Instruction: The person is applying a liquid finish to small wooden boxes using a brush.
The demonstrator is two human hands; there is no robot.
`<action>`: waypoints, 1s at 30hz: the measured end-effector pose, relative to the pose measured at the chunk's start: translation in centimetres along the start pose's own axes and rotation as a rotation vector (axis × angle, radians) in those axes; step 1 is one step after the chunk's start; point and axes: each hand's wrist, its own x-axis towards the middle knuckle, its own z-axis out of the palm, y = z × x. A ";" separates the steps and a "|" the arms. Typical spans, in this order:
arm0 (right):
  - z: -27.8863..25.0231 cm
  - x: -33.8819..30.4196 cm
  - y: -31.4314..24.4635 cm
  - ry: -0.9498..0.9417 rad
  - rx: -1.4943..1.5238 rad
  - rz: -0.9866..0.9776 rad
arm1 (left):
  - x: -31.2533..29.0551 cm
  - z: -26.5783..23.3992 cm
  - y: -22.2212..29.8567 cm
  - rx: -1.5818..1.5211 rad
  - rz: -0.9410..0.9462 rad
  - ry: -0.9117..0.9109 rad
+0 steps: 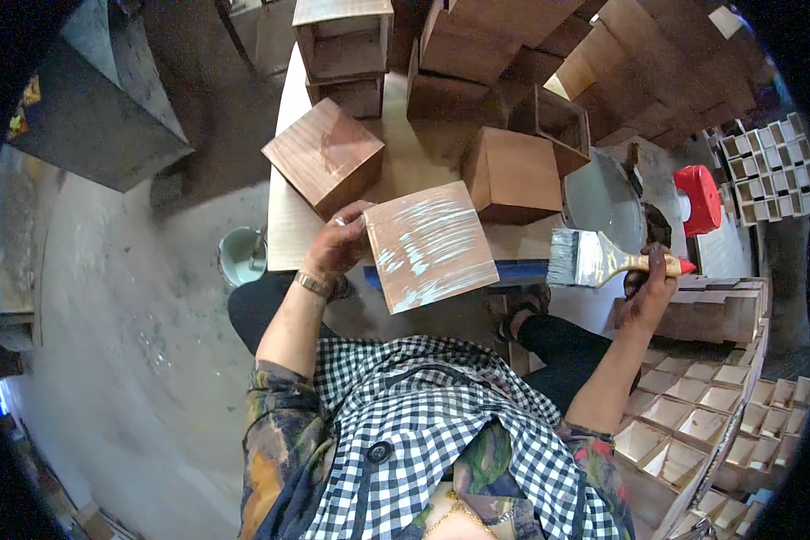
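Holding, left: head view; left hand (337,241) grasps 1 streaked box (432,247) at its upper left corner; some fingers hidden behind it.
Holding, right: right hand (650,292) closed round the handle of 1 brush (594,259), flat, with pale paint on bristles and metal band; bristles point left.
Streaked box: in the air above the lap, at the near side of the table (286,211); brown face up, crossed by whitish streaks; brush apart from it, to its right.
Table boxes, loose: 3 counted; 1 left box (324,148) turned cornerwise, 1 right box (517,171), 1 open box (562,126) behind that.
Table boxes, stacked: 2 at the far end, one on the other, the upper box (344,40) open toward the person.
Back pile (490,40): many brown boxes, overlapping; count not possible.
Paint vessels: 2; wide basin (601,193) with pale liquid right of the right box, small bucket (241,256) on the floor at left, a handle leaning inside.
Red container (700,200): 1, beyond the basin.
Small trays (693,396): many, pale, in rows at lower right.
In the way: streaked box covers part of the table edge; right box partly hides open box.
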 end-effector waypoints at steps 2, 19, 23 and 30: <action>-0.9 0.2 0.7 0.061 0.067 0.054 | -0.2 1.0 0.6 0.016 0.042 -0.020; -3.9 2.4 6.4 0.260 0.448 0.337 | -3.2 2.0 -1.7 -0.242 0.190 0.305; -4.1 1.8 5.9 0.262 0.442 0.349 | -2.4 2.8 -2.3 -0.214 0.194 0.329; -5.5 2.3 7.8 0.246 0.464 0.372 | -2.2 4.1 -0.9 -0.089 0.255 0.358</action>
